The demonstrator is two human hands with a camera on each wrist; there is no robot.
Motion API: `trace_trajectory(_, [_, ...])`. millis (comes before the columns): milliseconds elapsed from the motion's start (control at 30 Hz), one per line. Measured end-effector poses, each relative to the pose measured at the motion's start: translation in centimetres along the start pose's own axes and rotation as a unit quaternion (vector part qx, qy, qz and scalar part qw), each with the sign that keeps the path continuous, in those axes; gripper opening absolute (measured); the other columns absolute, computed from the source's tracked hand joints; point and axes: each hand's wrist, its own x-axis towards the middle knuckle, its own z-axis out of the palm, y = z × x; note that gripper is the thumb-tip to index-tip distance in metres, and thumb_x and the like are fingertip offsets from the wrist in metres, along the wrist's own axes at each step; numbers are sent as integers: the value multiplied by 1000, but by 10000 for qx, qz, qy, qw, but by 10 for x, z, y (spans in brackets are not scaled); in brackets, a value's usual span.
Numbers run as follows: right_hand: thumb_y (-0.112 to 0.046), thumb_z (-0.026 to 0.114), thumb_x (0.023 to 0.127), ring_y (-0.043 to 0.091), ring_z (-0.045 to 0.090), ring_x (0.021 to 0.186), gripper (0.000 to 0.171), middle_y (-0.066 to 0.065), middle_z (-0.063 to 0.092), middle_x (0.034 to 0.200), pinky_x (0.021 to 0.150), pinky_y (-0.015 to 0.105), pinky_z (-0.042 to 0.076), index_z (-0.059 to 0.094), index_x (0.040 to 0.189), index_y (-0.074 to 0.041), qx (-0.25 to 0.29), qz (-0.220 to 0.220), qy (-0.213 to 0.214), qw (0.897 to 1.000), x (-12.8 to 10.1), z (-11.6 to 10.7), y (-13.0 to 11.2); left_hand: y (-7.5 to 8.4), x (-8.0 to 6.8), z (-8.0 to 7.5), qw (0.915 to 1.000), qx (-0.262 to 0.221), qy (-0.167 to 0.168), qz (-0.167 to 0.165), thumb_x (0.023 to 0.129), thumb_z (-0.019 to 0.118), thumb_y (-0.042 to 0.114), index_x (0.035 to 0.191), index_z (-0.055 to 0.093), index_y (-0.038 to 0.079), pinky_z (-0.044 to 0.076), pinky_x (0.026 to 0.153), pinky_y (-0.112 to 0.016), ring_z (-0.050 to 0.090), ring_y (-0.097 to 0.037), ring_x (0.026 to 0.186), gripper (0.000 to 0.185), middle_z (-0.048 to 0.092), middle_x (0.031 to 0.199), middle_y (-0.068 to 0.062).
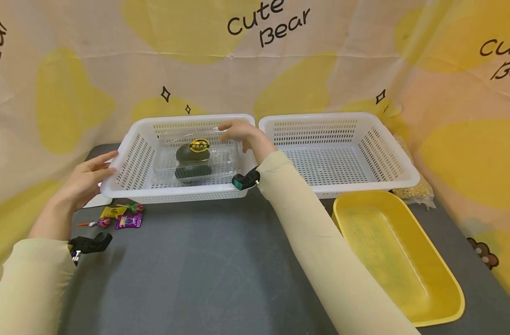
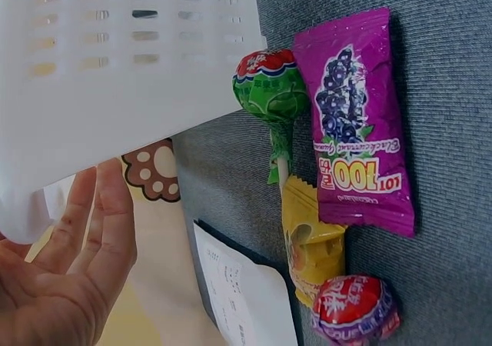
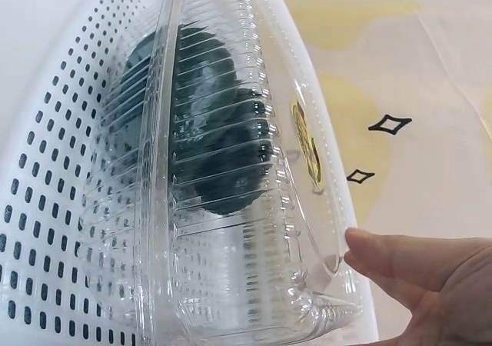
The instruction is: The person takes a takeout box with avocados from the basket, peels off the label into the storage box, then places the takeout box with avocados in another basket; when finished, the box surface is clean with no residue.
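Note:
A clear plastic clamshell box [image 1: 225, 160] with a yellow-and-black label [image 1: 199, 145] lies in the left white basket [image 1: 179, 193]. Dark green rounded fruit [image 3: 219, 123] shows through its ribbed wall. My right hand [image 1: 244, 135] is over the right end of the box, thumb and fingers spread apart. In the right wrist view, a fingertip of it overlaps the basket's edge beside the lid. At the left basket's left end, my left hand [image 1: 85, 179] touches the rim with fingers extended. The left wrist view has these fingers [image 2: 100, 223] under the rim, outside the wall.
Right of the left basket stands a second white basket [image 1: 334, 163]. A yellow tub [image 1: 399, 260] sits at the front right, with a bag [image 1: 418, 190] behind it. Wrapped candies, including a purple packet [image 1: 128, 221] and lollipops [image 1: 102, 222], lie below my left hand.

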Motion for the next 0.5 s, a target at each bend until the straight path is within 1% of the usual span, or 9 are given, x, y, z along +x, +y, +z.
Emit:
trace_trajectory(67, [-9, 57, 96, 28, 21, 154, 61, 0, 24, 166, 113, 64, 35, 38, 153, -22, 6, 74, -6, 10000, 0, 0, 1, 1, 0, 0, 10000, -4, -16, 5, 106, 43, 32, 160, 6, 22, 55, 76, -18, 52, 11, 94, 67, 39, 114, 24])
trace_trajectory(133, [-6, 58, 95, 26, 34, 146, 63, 1, 22, 166, 108, 53, 44, 38, 153, -24, -2, 145, -27, 9999, -1, 0, 2, 1, 0, 0, 10000, -5, -26, -1, 105, 43, 32, 160, 6, 23, 55, 76, -18, 52, 11, 93, 67, 39, 114, 25])
trace_trajectory(167, [-5, 59, 94, 26, 45, 132, 65, 2, 23, 166, 99, 46, 49, 39, 152, -26, -41, 174, -18, 9998, -1, 0, 2, 1, 0, 0, 10000, -12, -40, 0, 105, 43, 32, 160, 6, 22, 55, 76, -18, 52, 11, 93, 67, 39, 114, 25])
trace_trajectory(200, [-4, 59, 94, 25, 51, 116, 65, 2, 22, 166, 90, 40, 51, 39, 152, -27, -77, 203, -33, 9998, -1, 1, 2, 1, -1, 0, 10000, -17, -50, 5, 105, 43, 32, 160, 6, 22, 55, 76, -18, 52, 12, 93, 67, 40, 114, 25])
trace_trajectory(233, [-3, 60, 94, 23, 52, 102, 66, 2, 22, 166, 82, 37, 50, 40, 151, -28, -82, 210, -52, 9997, -2, 1, 2, 1, -1, 0, 10000, -13, -69, 26, 106, 43, 31, 160, 5, 21, 55, 76, -18, 52, 11, 93, 67, 40, 114, 25])
trace_trajectory(300, [-3, 60, 93, 19, 45, 78, 66, 3, 24, 165, 71, 33, 45, 40, 151, -28, -59, 228, -99, 9997, -3, 1, 2, 1, -1, 0, 10000, -15, -74, 29, 106, 43, 31, 160, 5, 22, 55, 76, -18, 52, 11, 93, 67, 40, 113, 25])
trace_trajectory(367, [-4, 61, 94, 18, 41, 65, 63, 4, 28, 162, 68, 32, 48, 42, 149, -27, -24, 225, -143, 9996, -5, 2, 1, 0, -1, 0, 9999, -50, -83, 27, 105, 43, 30, 160, 5, 22, 55, 75, -18, 52, 11, 94, 67, 40, 113, 25])
trace_trajectory(433, [-6, 62, 94, 18, 43, 65, 60, 5, 30, 160, 71, 33, 50, 43, 148, -25, 104, 191, -196, 9996, -7, 1, 2, 0, -1, -1, 9998, -184, -87, 16, 105, 45, 29, 160, 6, 22, 55, 74, -17, 52, 10, 93, 67, 40, 113, 24])
trace_trajectory(500, [-8, 62, 95, 20, 41, 69, 57, 7, 35, 155, 74, 35, 50, 43, 146, -23, 283, 154, -241, 9992, -9, 1, 2, -1, 0, -1, 9993, -349, -100, 8, 105, 46, 28, 160, 7, 23, 55, 73, -17, 52, 9, 93, 68, 41, 113, 23])
